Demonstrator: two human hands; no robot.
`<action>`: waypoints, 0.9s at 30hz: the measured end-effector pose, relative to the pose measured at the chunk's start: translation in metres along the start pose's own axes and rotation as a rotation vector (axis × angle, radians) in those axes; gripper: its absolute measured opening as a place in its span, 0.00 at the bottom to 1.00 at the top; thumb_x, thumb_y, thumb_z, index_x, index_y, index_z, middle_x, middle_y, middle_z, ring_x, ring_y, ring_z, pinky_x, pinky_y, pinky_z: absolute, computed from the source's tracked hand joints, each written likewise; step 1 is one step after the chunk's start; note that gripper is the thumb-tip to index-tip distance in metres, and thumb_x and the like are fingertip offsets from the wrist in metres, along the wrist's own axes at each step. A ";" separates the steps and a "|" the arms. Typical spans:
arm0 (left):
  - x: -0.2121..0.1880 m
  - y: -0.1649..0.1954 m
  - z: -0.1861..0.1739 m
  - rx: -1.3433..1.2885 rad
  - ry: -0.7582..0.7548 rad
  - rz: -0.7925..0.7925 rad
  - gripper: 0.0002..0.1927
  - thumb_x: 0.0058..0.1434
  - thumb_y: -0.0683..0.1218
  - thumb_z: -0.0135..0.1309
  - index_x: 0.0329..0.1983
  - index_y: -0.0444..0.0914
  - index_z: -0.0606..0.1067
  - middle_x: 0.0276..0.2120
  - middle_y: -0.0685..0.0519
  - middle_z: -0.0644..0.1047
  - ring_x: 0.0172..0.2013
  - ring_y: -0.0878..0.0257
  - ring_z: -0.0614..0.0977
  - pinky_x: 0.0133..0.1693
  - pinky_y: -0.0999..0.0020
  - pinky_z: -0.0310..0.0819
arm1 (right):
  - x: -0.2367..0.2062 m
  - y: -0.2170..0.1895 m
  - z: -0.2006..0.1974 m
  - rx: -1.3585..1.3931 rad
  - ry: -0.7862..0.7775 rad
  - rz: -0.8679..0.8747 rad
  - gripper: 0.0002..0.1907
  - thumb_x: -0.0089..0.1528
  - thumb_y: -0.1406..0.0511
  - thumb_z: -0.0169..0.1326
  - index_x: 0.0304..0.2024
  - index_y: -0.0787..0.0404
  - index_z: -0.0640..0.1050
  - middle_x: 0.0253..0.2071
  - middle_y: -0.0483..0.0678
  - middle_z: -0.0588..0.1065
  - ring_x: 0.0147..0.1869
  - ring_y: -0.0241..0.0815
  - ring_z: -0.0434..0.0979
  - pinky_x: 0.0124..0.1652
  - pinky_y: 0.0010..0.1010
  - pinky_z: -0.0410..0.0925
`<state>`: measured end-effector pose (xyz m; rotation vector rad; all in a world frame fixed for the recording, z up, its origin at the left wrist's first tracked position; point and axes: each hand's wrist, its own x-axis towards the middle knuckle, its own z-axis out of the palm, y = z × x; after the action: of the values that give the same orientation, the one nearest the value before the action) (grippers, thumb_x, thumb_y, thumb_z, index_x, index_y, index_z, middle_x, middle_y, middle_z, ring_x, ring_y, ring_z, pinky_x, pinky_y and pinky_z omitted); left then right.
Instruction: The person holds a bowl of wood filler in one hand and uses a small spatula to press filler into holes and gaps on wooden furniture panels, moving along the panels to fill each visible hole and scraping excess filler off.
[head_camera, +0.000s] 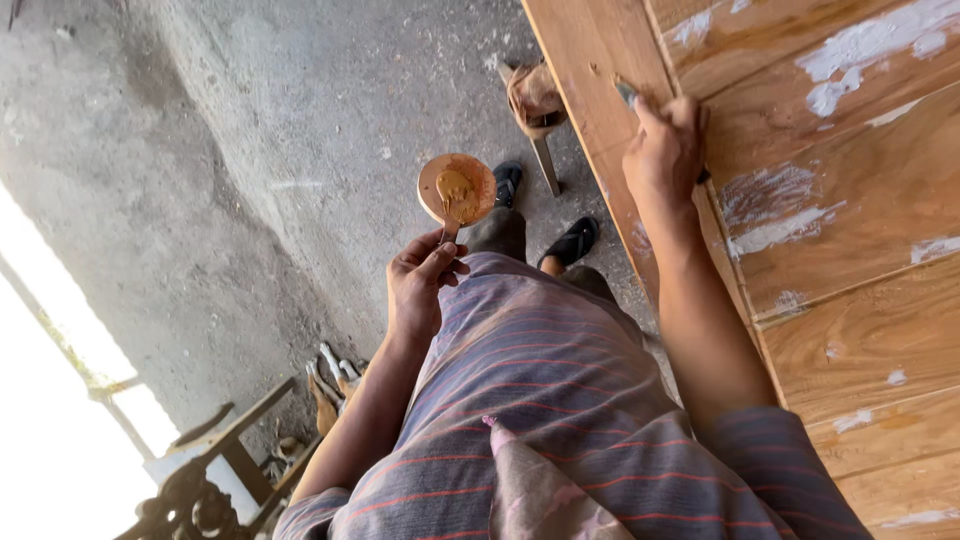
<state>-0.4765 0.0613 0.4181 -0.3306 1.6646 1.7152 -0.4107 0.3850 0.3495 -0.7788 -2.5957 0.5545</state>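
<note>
One putty knife (628, 93) points up-left along the wooden panel (850, 200).

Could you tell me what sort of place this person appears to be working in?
Probably a woodworking or furniture-finishing workshop: a large wooden door panel patched with white filler, a round lid of brown putty in the left hand, and a rough concrete floor.

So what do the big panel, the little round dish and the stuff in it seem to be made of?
The panel looks like bare, unvarnished wood: grain, plank seams, white filler patches. The right hand presses a small tool to it. The round dish in the left hand is smeared brown, so metal or plastic is unclear. The brown paste looks like soft wood putty.
</note>
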 end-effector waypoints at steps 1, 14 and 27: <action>0.009 0.004 0.000 0.005 -0.012 0.004 0.19 0.65 0.40 0.54 0.57 0.27 0.74 0.37 0.45 0.82 0.31 0.63 0.82 0.33 0.71 0.73 | -0.002 -0.001 0.000 -0.003 0.005 0.003 0.15 0.64 0.74 0.58 0.53 0.62 0.83 0.41 0.52 0.69 0.49 0.54 0.69 0.49 0.44 0.66; 0.162 0.088 -0.014 0.168 -0.314 -0.033 0.19 0.64 0.41 0.54 0.56 0.27 0.76 0.37 0.47 0.82 0.31 0.63 0.83 0.33 0.71 0.73 | 0.010 -0.048 0.026 -0.044 0.074 0.105 0.16 0.64 0.74 0.58 0.54 0.60 0.84 0.40 0.51 0.70 0.48 0.55 0.71 0.47 0.43 0.67; 0.219 0.130 -0.025 0.184 -0.382 -0.072 0.18 0.64 0.39 0.53 0.57 0.27 0.76 0.37 0.46 0.83 0.30 0.64 0.82 0.33 0.71 0.73 | 0.011 -0.072 0.031 -0.146 0.059 0.142 0.21 0.60 0.77 0.59 0.56 0.60 0.84 0.42 0.51 0.69 0.50 0.54 0.69 0.48 0.42 0.67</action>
<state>-0.7230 0.1160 0.3761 0.0253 1.4914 1.4517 -0.4648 0.3283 0.3597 -1.0180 -2.5624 0.3779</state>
